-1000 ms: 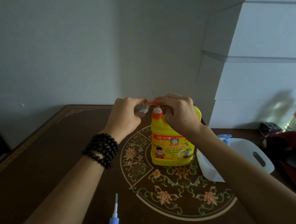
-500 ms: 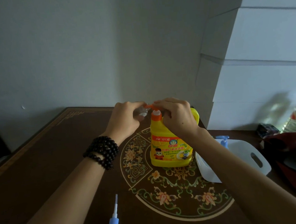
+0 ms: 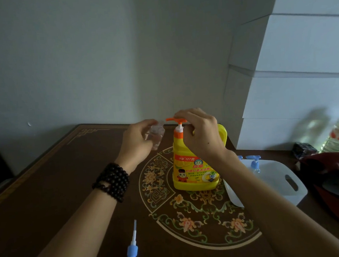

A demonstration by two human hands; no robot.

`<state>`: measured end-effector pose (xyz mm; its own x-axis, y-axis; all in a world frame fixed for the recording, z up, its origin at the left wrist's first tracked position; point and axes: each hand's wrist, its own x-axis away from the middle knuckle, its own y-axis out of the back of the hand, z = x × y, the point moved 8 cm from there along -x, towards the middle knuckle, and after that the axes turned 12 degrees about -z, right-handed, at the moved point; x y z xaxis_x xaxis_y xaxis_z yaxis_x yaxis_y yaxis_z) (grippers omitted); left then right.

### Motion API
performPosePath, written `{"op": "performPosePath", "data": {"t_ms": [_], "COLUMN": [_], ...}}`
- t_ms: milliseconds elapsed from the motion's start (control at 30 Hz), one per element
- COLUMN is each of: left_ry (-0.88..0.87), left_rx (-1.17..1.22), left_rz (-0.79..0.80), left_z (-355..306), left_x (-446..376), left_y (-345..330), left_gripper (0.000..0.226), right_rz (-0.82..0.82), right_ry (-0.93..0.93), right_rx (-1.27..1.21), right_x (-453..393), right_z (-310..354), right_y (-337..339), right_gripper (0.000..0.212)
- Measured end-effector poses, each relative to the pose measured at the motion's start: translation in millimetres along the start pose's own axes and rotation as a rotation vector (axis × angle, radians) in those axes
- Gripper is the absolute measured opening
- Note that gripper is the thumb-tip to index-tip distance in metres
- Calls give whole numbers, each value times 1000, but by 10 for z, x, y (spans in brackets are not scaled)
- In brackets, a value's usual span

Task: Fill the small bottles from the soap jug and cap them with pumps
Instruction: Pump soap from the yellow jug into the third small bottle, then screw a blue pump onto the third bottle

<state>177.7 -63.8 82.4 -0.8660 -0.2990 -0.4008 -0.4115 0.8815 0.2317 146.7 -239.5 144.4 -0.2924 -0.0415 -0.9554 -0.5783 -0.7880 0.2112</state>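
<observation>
The left hand [image 3: 137, 142] grips a clear bottle [image 3: 155, 134] under the jug [image 3: 195, 166] spout, right hand [image 3: 200, 132] resting on its pump [image 3: 176, 120]; filling seems underway, capping remains.

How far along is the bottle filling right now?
Done: one capped bottle seemingly stands in the white tray. In hand: left hand holds a clear bottle by the jug's spout; right hand on its pump. Left: fit the blue pump lying on the table.

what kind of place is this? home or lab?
Probably a home, not a lab: a dark wooden table with painted floral ornament, a household yellow soap jug, and plain walls, with water bottles and clutter at the table's edge.
</observation>
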Motion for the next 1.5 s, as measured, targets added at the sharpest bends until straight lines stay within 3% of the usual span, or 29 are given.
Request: {"op": "performPosePath", "data": {"t_ms": [167,300,567,667,800,933,1033,1133,1233,1400,1500], "left_ry": [168,130,138,170,209,238,235,232,216,192,188], "left_rx": [227,197,116,77,41,29,6,5,9,37,58], "left_rz": [-17,-49,-67,-57,-62,-94,-102,-104,-97,-88,-73], "left_z": [148,188,611,819,1015,1113,1121,1100,1062,998,966], "left_x": [227,481,1049,1219,1395,1453,1448,1432,1415,1380,1355], "left_y": [177,456,921,999,1075,1165,1207,1227,1217,1160,1104], "left_gripper": [43,49,47,46,47,48,47,46,46,47,47], "right_rz": [-27,25,210,332,623,926,1020,1031,1019,966,854], "right_ry": [-166,-297,-329,-259,-69,113,266,332,352,282,190], "right_rx": [-110,-166,-261,-293,-356,-275,-237,-243,-201,-172,-162], "right_x": [258,571,1225,1464,1805,2097,2203,2218,2242,2055,1817], "right_z": [107,214,496,614,844,997,1158,1280,1286,1103,858], "right_y": [-41,-179,-474,-568,-756,-865,-855,-863,-896,-849,-781], "right_gripper": [33,30,28,31,32,50,41,27,26,27,28]}}
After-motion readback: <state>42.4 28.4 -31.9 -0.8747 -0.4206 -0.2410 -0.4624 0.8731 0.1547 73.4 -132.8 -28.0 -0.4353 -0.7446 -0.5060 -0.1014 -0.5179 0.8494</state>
